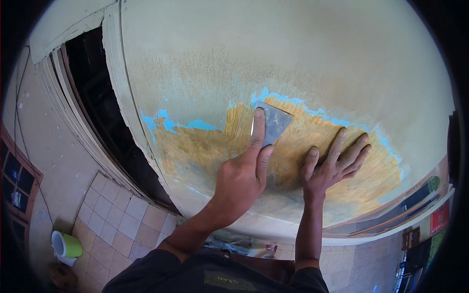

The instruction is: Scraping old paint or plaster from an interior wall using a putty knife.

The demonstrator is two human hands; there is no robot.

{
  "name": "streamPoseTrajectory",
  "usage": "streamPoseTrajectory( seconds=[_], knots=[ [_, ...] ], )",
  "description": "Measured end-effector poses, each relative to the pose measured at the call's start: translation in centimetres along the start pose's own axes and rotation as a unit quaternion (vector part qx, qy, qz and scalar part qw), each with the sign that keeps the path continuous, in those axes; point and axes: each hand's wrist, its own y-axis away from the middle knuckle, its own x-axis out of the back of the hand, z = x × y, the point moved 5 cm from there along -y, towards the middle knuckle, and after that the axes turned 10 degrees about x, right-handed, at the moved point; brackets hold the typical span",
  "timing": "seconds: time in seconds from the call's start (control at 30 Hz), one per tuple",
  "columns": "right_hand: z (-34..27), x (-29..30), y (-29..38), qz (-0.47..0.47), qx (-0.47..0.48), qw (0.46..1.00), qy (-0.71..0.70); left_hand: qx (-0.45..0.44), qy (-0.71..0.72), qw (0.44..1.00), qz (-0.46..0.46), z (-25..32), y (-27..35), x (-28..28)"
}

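Note:
My left hand (240, 177) grips a paint scraper (274, 121) with a broad metal blade. Its index finger lies extended along the blade's left side, and the thumb presses near the blade's narrow end. The blade rests on the wall (293, 51), by the upper edge of a stripped tan patch (194, 146). Bright blue paint (199, 124) shows in a ragged line along that edge, with pale greenish paint above. To the right, my right hand (326, 170) leans on the bare patch with fingers spread, holding nothing.
A dark doorway (106, 102) with a chipped frame (119, 80) opens at left. On the tiled floor (124, 223) stands a green bucket (67, 245), beside a wall with a hanging cable (34, 175). A window opening (403, 208) with a ledge curves along the lower right.

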Motion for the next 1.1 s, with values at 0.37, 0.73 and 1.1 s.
streamPoseTrajectory(
  seconds=[0.37,0.73,1.1],
  knots=[
    [-0.3,-0.3,0.1,0.001,-0.003,1.0,0.006,0.007,-0.004,1.0,-0.019,-0.7,0.3,0.0],
    [0.4,0.1,0.2,0.004,-0.003,1.0,-0.01,0.046,-0.031,0.998,-0.04,1.1,-0.6,0.0],
    [1.1,0.3,0.3,-0.004,-0.011,1.0,-0.005,0.018,-0.06,0.998,-0.018,1.5,-0.5,-0.6]
  ],
)
